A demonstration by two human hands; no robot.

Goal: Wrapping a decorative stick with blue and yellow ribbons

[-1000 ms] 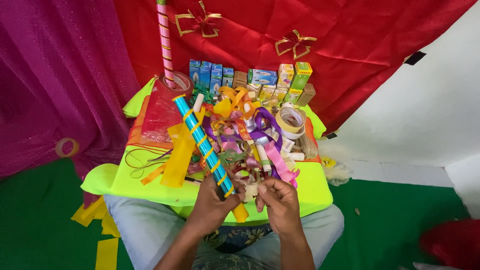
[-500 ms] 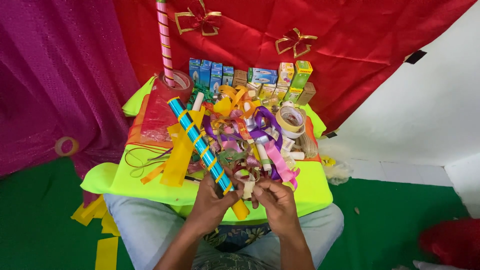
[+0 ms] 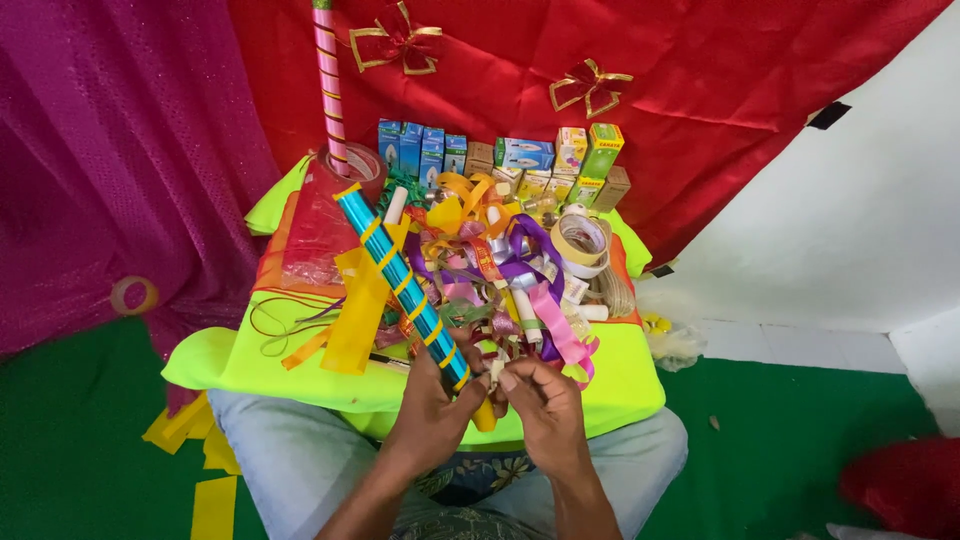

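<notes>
My left hand (image 3: 432, 405) grips the lower part of a shiny blue stick (image 3: 395, 272) wound with yellow ribbon, which slants up and to the left over the cloth. Its yellow end (image 3: 484, 414) pokes out below my fingers. My right hand (image 3: 540, 405) pinches a small pale ribbon piece (image 3: 496, 371) right beside the stick's lower end. Both hands hover over the near edge of a neon-yellow cloth (image 3: 250, 360) on my lap.
A tangle of coloured ribbons (image 3: 490, 270) covers the cloth. A tape roll (image 3: 583, 243) lies right of it, small boxes (image 3: 500, 157) line the back, and a pink striped stick (image 3: 330, 85) stands upright. Red and magenta drapes hang behind; green floor lies around.
The blue stick has risen a little and shifted slightly, and both hands have closed in together around its lower end. My right fingers now pinch closer to the stick.
</notes>
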